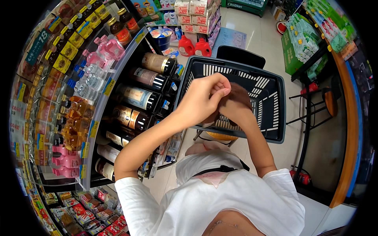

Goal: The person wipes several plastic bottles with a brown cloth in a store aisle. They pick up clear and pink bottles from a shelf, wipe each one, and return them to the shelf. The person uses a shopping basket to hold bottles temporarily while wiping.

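Note:
My left hand (203, 98) is raised over the near left part of a dark plastic shopping basket (283, 109). Its fingers are curled, with the thumb meeting the fingertips beside a soft brown item (240, 93), possibly fabric. Whether those fingertips pinch the item is unclear. My right hand (235, 110) lies against the brown item and grips it; its fingers are mostly hidden behind it. More of the brown material shows below my left hand. Slatted walls and the dark floor of the basket are visible around both hands.
Bottles of liquor (137, 96) lie in a rack close on the left, below a shelf of small bottles (96, 78). Red detergent jugs (186, 45) stand beyond the basket. A wooden counter edge (350, 124) and a stool (329, 101) are on the right.

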The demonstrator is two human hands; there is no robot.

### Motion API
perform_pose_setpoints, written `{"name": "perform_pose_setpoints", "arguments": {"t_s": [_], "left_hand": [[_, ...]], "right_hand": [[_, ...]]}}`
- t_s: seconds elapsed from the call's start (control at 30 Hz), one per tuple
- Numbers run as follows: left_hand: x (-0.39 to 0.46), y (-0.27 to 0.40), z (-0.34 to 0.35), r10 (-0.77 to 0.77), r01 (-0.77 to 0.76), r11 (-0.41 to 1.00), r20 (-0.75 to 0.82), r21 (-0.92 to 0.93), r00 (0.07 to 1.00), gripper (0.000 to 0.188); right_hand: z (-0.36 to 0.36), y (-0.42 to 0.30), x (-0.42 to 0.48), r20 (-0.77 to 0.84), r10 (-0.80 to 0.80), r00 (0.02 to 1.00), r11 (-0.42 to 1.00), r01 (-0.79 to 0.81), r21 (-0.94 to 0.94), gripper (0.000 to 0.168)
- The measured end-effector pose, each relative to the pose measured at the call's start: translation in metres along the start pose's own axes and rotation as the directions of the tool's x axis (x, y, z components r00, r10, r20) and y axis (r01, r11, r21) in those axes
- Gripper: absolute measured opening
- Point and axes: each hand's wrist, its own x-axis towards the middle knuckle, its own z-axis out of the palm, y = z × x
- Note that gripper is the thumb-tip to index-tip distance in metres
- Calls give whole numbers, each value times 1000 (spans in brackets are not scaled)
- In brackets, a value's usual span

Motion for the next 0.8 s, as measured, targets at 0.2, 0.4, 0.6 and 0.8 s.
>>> {"name": "perform_pose_setpoints", "arguments": {"t_s": [0.2, 0.4, 0.6, 0.8], "left_hand": [[11, -7, -22, -222, 365, 422, 296, -830, 929, 25], [4, -68, -5, -224, 222, 974, 49, 48, 973, 17], [-6, -26, 6, 427, -375, 784, 9, 495, 904, 27], [0, -39, 3, 343, -321, 804, 49, 501, 938, 15]], "right_hand": [[-9, -14, -4, -336, -322, 885, 947, 307, -100, 29], [-1, -12, -4, -48, -220, 974, 943, 200, -267, 25], [9, 6, -2, -158, -316, 935, 942, 290, -169, 21], [11, -3, -1, 15, 22, 1000, 1000, -22, -12, 20]]}}
